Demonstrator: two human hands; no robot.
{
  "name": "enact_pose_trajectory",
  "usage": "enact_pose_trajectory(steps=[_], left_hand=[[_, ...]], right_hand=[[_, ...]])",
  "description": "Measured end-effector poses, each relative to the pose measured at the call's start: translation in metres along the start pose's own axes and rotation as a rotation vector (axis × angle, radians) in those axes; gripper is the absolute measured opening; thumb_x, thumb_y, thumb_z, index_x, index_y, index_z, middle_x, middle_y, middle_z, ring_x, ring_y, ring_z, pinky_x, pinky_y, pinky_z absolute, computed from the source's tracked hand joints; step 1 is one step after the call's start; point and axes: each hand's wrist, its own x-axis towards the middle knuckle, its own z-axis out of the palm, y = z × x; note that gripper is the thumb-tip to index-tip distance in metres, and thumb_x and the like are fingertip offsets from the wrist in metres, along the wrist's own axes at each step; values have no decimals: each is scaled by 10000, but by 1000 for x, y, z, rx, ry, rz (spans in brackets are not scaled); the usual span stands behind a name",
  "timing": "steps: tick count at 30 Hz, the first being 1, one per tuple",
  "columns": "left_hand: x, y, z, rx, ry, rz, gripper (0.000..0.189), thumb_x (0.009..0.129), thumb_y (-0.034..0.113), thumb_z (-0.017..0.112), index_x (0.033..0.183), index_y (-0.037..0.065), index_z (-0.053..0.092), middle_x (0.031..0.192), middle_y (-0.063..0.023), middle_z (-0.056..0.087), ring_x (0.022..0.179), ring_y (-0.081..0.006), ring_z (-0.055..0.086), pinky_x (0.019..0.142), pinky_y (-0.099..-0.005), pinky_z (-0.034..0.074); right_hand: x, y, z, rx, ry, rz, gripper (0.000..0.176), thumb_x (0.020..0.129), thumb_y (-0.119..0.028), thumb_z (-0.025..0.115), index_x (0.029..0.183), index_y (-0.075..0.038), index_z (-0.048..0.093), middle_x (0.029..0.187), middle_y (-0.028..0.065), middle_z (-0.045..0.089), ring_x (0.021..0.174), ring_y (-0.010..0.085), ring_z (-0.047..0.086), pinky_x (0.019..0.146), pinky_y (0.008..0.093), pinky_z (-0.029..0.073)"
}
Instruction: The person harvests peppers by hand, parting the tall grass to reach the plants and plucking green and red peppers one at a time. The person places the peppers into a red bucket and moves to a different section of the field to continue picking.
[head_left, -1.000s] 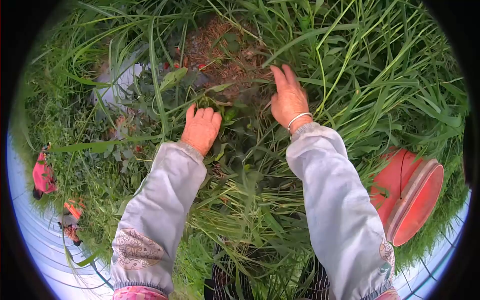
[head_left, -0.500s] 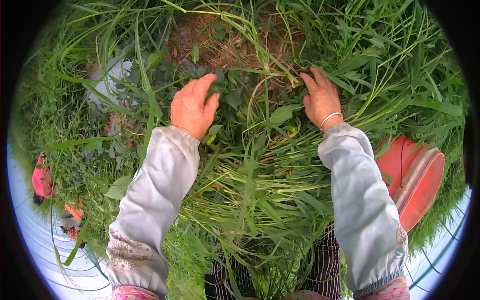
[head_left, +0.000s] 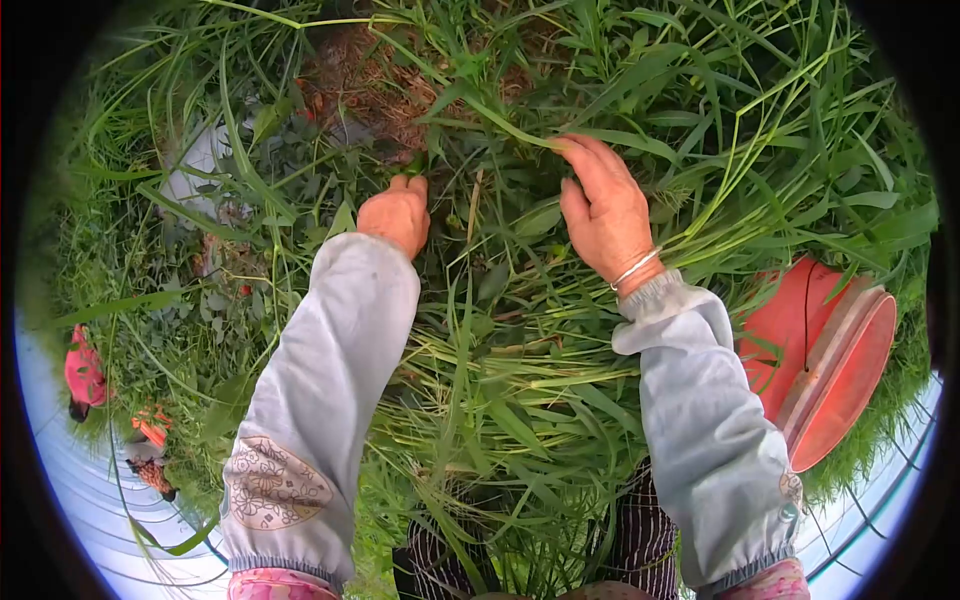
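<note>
Among leafy plants and tall grass, my left hand (head_left: 397, 212) is closed, its fingertips turned away and partly hidden. Small green leaves (head_left: 415, 168) show just beyond its fingers, and what it grips cannot be made out. My right hand (head_left: 605, 210), with a white bracelet at the wrist, is open, thumb apart from the fingers. Its fingertips are at a long grass blade (head_left: 505, 125). Between my hands and my legs lies a thick layer of flattened grass stems (head_left: 520, 370).
A red bucket (head_left: 775, 335) lies tilted in the grass to the right. Dry straw (head_left: 385, 85) covers soil ahead, with pale plastic sheeting (head_left: 200, 170) at the left. Two other people, one in a pink top (head_left: 85, 370), are at the far left.
My left hand has gone from spread fingers to closed. My right hand has shifted left and slightly inward, to the grass blade. The grass in front has been displaced.
</note>
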Motion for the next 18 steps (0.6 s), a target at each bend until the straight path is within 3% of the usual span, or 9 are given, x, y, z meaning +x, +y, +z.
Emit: enact_pose_trajectory(steps=[6, 10, 11, 12, 14, 17, 18], left_hand=[[-87, -19, -3, -236, 87, 34, 352, 742, 64, 617, 1069, 99, 489, 1017, -141, 557, 777, -351, 608, 671, -439, 496], [-108, -12, -23, -440, 158, 41, 325, 732, 26, 611, 1031, 87, 501, 973, -128, 565, 761, -345, 605, 639, -416, 491], [-111, -9, -28, -503, 212, 69, 316, 727, 17, 612, 1017, 84, 505, 963, -128, 568, 761, -342, 606, 634, -407, 491], [-114, -7, -32, -564, 262, 98, 308, 722, 7, 613, 1002, 81, 509, 953, -127, 570, 762, -339, 606, 630, -398, 491], [-119, -7, -42, -599, 353, 96, 316, 696, -32, 624, 971, 76, 513, 921, -120, 581, 752, -326, 607, 625, -370, 492], [-135, -15, -48, -638, 363, 43, 335, 692, -40, 646, 976, 74, 509, 882, -112, 586, 726, -319, 604, 615, -355, 490], [-140, -15, -50, -673, 346, 42, 317, 703, -38, 650, 966, 67, 508, 852, -100, 574, 701, -277, 582, 615, -332, 477]], right_hand=[[-1, -29, 11, 265, -193, 78, 255, 794, -45, 546, 1048, -66, 557, 967, 119, 635, 867, 303, 619, 737, 384, 508], [-7, -57, 50, 409, -462, 120, 276, 797, -18, 516, 1063, -75, 562, 1014, 136, 631, 923, 319, 606, 798, 397, 493], [-11, -62, 67, 457, -425, 59, 337, 783, 9, 502, 1104, -81, 550, 1023, 137, 630, 947, 331, 597, 823, 399, 489], [-8, -74, 74, 525, -568, 186, 448, 754, 58, 492, 1160, -120, 560, 1051, 113, 621, 996, 286, 596, 864, 345, 481], [-17, -90, 104, 690, -472, 44, 535, 737, 81, 488, 1215, -153, 536, 1183, 117, 552, 1109, 296, 532, 949, 345, 434], [-22, -107, 124, 716, -583, 23, 556, 721, 104, 502, 1223, -135, 530, 1267, 135, 500, 1186, 301, 479, 987, 335, 409], [-26, -107, 134, 649, -619, 35, 543, 721, 99, 513, 1215, -126, 534, 1271, 137, 502, 1187, 301, 480, 983, 336, 411]])
